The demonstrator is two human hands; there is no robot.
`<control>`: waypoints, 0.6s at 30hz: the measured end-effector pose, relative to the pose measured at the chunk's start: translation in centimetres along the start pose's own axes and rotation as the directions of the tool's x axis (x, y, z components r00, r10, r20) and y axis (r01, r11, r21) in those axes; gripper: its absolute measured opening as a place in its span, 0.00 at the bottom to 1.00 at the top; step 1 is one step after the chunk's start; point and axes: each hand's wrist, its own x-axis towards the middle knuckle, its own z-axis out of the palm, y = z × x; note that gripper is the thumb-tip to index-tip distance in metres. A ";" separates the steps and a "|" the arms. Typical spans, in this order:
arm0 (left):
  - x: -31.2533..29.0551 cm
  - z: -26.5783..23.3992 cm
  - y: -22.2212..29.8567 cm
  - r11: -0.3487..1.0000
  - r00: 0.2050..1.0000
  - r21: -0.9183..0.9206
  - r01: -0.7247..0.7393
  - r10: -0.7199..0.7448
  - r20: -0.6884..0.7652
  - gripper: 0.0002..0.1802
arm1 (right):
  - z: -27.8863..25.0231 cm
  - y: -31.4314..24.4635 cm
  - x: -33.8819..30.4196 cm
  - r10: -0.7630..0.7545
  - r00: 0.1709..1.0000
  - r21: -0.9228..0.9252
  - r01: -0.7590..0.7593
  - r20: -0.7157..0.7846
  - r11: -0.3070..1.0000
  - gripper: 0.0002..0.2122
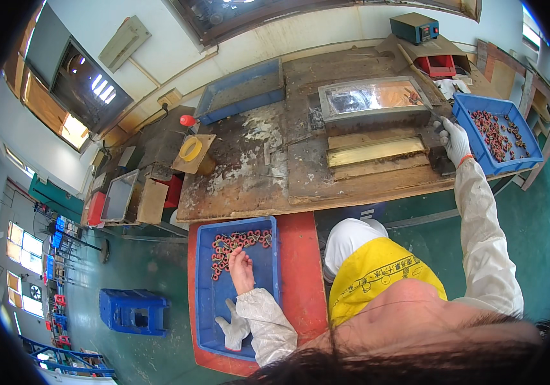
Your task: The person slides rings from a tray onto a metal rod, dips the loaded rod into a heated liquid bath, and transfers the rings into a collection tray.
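My left hand (241, 273), bare, has its fingers curled together at the edge of a pile of small red ring-shaped parts (223, 244). These lie at the far end of a blue tray (277, 282) on a red surface. Whether a part is between the fingertips is too small to tell. A loose white glove (233, 328) lies in the tray's near end. My right hand (456, 142), in a white glove, is closed round a thin metal tool (437, 118) beside a framed pan (365, 99) with a shiny, mirror-like surface. Several small parts (413, 96) show at the pan's right end.
Right of my right hand, a second blue tray (480, 165) holds many red parts. Behind stand a control box (413, 29) and a red bin (436, 65). A long blue tray (239, 93), a yellow-rimmed jar (191, 149) and a red-capped bottle (187, 120) occupy the worn bench's left side.
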 end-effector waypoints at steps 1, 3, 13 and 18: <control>-0.1 0.1 0.0 1.000 1.000 -0.001 -0.001 0.001 0.001 0.10 | -0.1 0.0 0.1 0.002 1.000 0.011 -0.003 0.005 1.000 0.11; -0.1 0.3 0.2 1.000 1.000 -0.009 0.006 -0.006 0.000 0.10 | 0.0 0.0 0.2 0.004 1.000 0.000 -0.004 0.000 1.000 0.11; -0.2 0.4 0.2 1.000 1.000 -0.005 -0.006 0.007 0.011 0.10 | 0.0 -0.2 0.0 -0.003 1.000 0.026 0.003 0.003 1.000 0.11; -0.2 -0.1 0.0 1.000 1.000 0.002 -0.011 0.011 0.017 0.10 | -0.1 -1.5 -0.7 0.022 0.996 0.108 -0.032 0.086 0.994 0.11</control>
